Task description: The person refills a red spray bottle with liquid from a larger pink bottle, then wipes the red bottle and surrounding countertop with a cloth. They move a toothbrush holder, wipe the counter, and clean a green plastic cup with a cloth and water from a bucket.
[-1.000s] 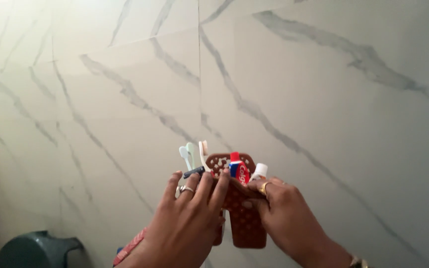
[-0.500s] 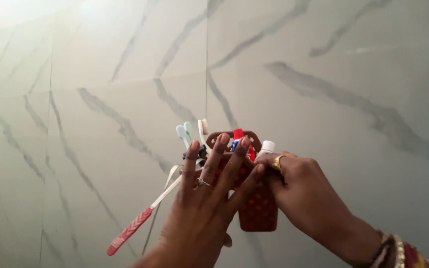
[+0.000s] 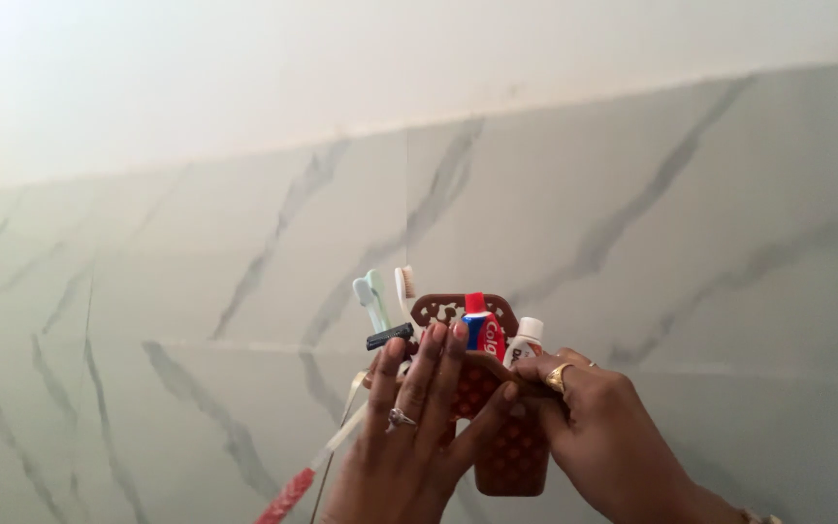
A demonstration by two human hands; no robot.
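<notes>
Holder (image 3: pixel 511 456) raised, red-capped tube (image 3: pixel 485 330) inside, both hands gripping

Brown perforated plastic holder (image 3: pixel 511 456) held upright vs the marble wall, arched back w/ cut-outs on top. Inside: pale green brushes (image 3: pixel 370 296), a red-white paste tube (image 3: pixel 482 330), a white bottle (image 3: pixel 526 340) (all standing upright). Red-handled brush (image 3: pixel 288 493) hangs tilted at lower left.
</notes>
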